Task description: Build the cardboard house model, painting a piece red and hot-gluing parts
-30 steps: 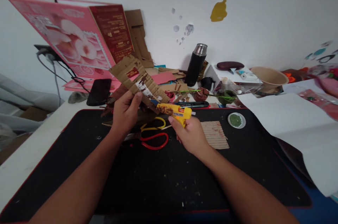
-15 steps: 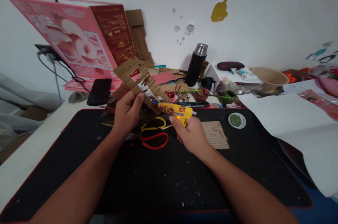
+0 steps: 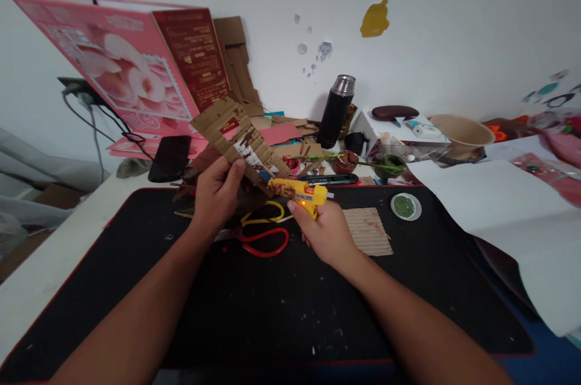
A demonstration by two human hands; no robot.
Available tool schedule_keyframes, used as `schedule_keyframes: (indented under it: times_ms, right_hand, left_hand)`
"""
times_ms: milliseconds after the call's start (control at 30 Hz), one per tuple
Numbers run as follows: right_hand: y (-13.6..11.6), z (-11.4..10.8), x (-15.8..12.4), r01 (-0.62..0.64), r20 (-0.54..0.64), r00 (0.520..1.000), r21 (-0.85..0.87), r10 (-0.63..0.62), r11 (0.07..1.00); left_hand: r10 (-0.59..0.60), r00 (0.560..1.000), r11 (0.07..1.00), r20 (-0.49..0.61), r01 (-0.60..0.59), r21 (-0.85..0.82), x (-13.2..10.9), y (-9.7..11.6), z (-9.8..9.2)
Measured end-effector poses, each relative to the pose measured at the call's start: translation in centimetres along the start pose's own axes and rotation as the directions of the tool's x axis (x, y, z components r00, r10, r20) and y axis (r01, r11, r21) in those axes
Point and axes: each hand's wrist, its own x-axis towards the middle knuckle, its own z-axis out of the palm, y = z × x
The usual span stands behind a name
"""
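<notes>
My left hand (image 3: pixel 218 191) grips a brown corrugated cardboard piece (image 3: pixel 222 125), thumb on its face; the piece is tilted and has brown smears and a white patch. In my right hand (image 3: pixel 327 227) is a yellow glue gun (image 3: pixel 297 191), its fingers wrapped round the handle and a small orange light showing. The gun's blue nozzle meets or nearly meets the cardboard's lower right edge. Below the gun lie scissors (image 3: pixel 265 243) with one red and one yellow handle. A flat corrugated piece (image 3: pixel 368 232) rests on the black mat (image 3: pixel 272 312) beside my right hand.
A pink box (image 3: pixel 136 70) stands at the back left, by a black phone (image 3: pixel 169 158). Behind the mat are a black thermos (image 3: pixel 336 111), a cutter (image 3: pixel 333 179), paint jars and cardboard scraps. A green paint dish (image 3: pixel 406 207) and white paper (image 3: pixel 499 215) lie right.
The view has shifted very slightly. My hands, the cardboard piece and the glue gun keep nearly the same pose.
</notes>
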Motion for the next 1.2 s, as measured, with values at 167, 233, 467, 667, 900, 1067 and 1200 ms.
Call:
schedule_keyframes:
  times_ms: [167,233,467,667,900,1067,1200]
  right_hand:
    - [0.3,-0.1,0.2,0.002,-0.012,1.000,0.005,-0.002,1.000]
    - [0.3,-0.1,0.2,-0.001,-0.015,1.000,0.003,0.001,1.000]
    - [0.3,-0.2,0.3,-0.007,-0.010,1.000,-0.008,0.007,1.000]
    - [0.1,-0.2,0.2,-0.015,-0.005,1.000,-0.001,0.015,1.000]
    - [0.5,0.1,0.3,-0.041,0.014,0.999,0.009,0.041,0.999]
    - [1.4,0.6,0.2,-0.077,0.061,0.995,-0.004,0.077,0.997]
    - [0.7,1.2,0.1,-0.043,0.093,0.994,-0.127,0.055,0.991]
  left_hand:
    - [0.003,1.000,0.999,-0.021,-0.002,0.032,0.1,0.3,0.0]
    - [0.006,1.000,0.999,-0.029,-0.005,0.045,0.1,0.3,0.0]
    - [0.012,1.000,0.999,-0.026,-0.011,0.037,0.1,0.1,-0.1]
    - [0.016,0.999,0.999,-0.038,-0.015,0.033,0.2,0.3,0.0]
    - [-0.009,0.999,1.000,-0.041,0.010,0.007,0.2,0.5,-0.1]
    - [-0.119,0.967,0.989,-0.226,0.096,-0.108,1.6,0.9,-2.3]
    - [-0.141,0.866,0.933,-0.480,-0.045,-0.357,3.8,1.9,-6.4]
